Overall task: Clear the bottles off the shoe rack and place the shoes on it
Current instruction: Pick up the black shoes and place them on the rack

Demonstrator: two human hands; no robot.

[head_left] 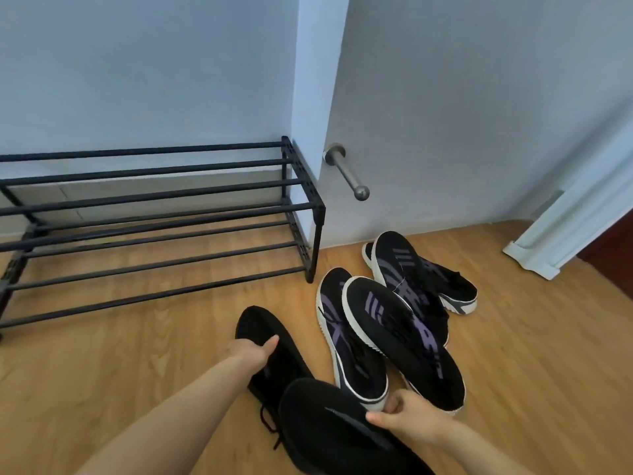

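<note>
Pale walls meet a wood floor (137, 354), and against the left wall stands the black shoe rack (154, 214), two tiers of bare rails with nothing on either tier. Its right end post sits near a white door (462, 114) that has a steel handle (347, 173) sticking out just beside the rack's upper corner. Open floor lies in front of the rack, between its lower rails and the person's arms.

Left of centre, the left hand (250, 351) is closed over the side of an all-black shoe (270, 330) lying on the floor, thumb across its upper. Nearer the camera, the right hand (407, 418) pinches the edge of a second black shoe (322, 413), fingers curled. Just right of these, four black-and-purple sneakers (394, 330) with white soles lie heaped and overlapping on the floor, near the door. A white door frame (561, 221) closes the far right.
</note>
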